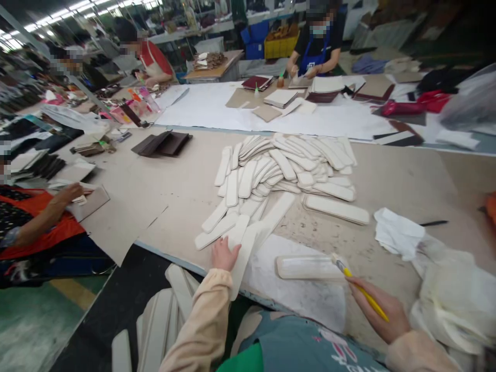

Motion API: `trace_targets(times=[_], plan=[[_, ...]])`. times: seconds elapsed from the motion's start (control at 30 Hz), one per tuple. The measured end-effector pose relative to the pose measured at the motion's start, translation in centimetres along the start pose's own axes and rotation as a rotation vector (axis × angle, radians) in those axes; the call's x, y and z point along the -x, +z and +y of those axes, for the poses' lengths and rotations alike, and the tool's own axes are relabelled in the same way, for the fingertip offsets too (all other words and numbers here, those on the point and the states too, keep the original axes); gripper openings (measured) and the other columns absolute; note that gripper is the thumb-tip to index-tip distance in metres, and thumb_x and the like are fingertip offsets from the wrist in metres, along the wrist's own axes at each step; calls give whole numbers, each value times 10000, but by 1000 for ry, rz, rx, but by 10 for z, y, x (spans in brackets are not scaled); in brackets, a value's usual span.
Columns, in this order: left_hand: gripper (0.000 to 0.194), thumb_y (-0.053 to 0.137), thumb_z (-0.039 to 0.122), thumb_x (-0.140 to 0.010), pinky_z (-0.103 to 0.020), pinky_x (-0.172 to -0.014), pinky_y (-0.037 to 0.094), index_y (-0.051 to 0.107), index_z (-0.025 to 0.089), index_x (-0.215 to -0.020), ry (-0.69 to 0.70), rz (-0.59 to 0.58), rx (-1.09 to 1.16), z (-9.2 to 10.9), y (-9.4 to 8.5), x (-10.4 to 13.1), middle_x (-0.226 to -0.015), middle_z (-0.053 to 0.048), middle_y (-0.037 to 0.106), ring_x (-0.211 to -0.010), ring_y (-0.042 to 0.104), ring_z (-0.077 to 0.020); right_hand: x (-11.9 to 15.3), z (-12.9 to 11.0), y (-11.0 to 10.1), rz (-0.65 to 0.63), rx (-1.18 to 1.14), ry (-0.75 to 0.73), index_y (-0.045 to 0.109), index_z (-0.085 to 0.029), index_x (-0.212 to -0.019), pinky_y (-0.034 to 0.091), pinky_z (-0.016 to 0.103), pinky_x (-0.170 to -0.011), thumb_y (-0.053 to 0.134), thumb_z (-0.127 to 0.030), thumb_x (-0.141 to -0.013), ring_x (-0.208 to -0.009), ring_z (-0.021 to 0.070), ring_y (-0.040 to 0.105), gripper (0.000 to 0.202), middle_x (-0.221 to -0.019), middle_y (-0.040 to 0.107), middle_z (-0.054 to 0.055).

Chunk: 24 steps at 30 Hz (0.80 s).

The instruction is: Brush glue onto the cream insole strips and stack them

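My right hand point(382, 309) grips a paintbrush point(364, 289) with a yellow handle. Its bristles touch the right end of a long, round-cornered pale strip point(306, 267), whose top has a whitish streak. That strip lies flat on a sheet of white paper point(298, 301). Over to the left, my left hand point(225, 254) rests with fingers apart on pale strips at the near edge of a large loose pile point(271, 165). A long white strip point(244, 258) lies just beside its thumb and juts over the table edge.
More pale strips point(158, 320) lie on a dark surface at lower left. A white cloth point(399, 232) and a crumpled plastic bag point(457, 294) are at right. Dark brown folded pieces point(163, 143) sit farther back. A co-worker in orange point(46, 217) sits at left; others work behind.
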<state>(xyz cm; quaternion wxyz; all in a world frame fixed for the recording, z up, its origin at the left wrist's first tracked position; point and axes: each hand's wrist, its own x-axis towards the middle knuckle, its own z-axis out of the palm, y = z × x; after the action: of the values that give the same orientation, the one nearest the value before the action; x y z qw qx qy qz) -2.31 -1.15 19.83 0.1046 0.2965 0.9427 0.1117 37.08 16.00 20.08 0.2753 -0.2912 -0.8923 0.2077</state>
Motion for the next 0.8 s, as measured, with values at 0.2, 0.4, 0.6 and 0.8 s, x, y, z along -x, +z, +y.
trace_targets(times=[0.2,0.4,0.6,0.8], plan=[[438,622,398,-696,-316,-802,454,619,172,-1071,-57,-112,47,-25,0,-18,-985,-104,676,-922,614,-235,-3,-11,5,6,-32,34,622,-207,-1008,554,256,-739,535,-306,-846,-790,179,672,209,-925,689,48],[361,441,403,-817,-340,-814,457,632,166,-1009,-47,6,178,-17,-25,-11,-951,-85,668,-884,599,-212,-1,-10,-5,19,-154,258,589,-222,-1082,543,324,-767,522,-291,-859,-826,199,657,244,-1008,659,74],[251,529,426,-776,-259,-711,458,670,219,-778,450,-386,535,64,-38,34,-764,-15,646,-757,578,-157,-13,-12,-6,227,-524,572,481,-217,-909,495,362,-866,528,-362,-854,-972,200,608,161,-1051,620,89],[207,566,343,-748,-258,-663,426,692,181,-720,527,-784,556,141,11,90,-707,-33,629,-700,562,-154,-9,-16,-6,75,-698,624,357,-237,-864,509,268,-656,615,-377,-783,-744,142,612,304,-1100,597,73]])
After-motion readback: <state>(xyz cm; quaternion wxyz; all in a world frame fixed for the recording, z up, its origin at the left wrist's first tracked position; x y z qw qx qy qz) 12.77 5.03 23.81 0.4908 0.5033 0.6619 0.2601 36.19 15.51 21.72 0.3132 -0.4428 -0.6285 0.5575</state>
